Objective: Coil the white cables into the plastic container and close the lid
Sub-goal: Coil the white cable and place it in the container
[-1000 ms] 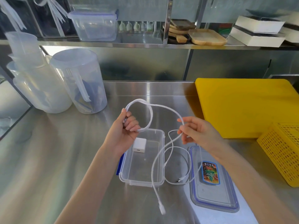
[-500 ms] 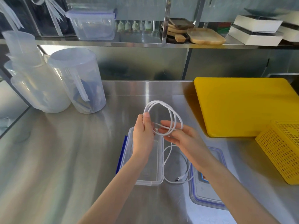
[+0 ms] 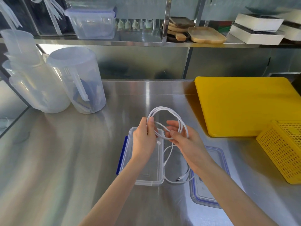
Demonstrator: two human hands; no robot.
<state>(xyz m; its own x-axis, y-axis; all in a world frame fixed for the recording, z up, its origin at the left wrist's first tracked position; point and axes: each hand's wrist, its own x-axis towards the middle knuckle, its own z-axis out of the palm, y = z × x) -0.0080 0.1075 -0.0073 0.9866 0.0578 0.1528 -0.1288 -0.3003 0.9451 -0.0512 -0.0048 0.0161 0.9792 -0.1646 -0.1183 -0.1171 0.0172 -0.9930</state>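
Note:
A white cable [image 3: 169,111] is wound into a round coil of a few loops and held above the far end of the clear plastic container [image 3: 141,181]. My left hand [image 3: 144,139] pinches the coil's left side, with a white plug end showing below its fingers. My right hand [image 3: 184,141] holds the coil's lower right part. A second white cable [image 3: 169,154] lies loose on the steel counter between the container and its clear blue-rimmed lid [image 3: 205,199], which lies flat to the right. My arms hide much of the container's inside.
Two translucent plastic jugs [image 3: 78,79] stand at the back left. A yellow cutting board [image 3: 244,105] and a yellow perforated basket [image 3: 283,152] lie to the right. A shelf above holds a lidded tub [image 3: 92,23], wooden trays and white boxes.
The long loose cable has been gathered loop by loop into a tight coil. My hands came together over the container's far end, and the trailing plug end rose off the counter.

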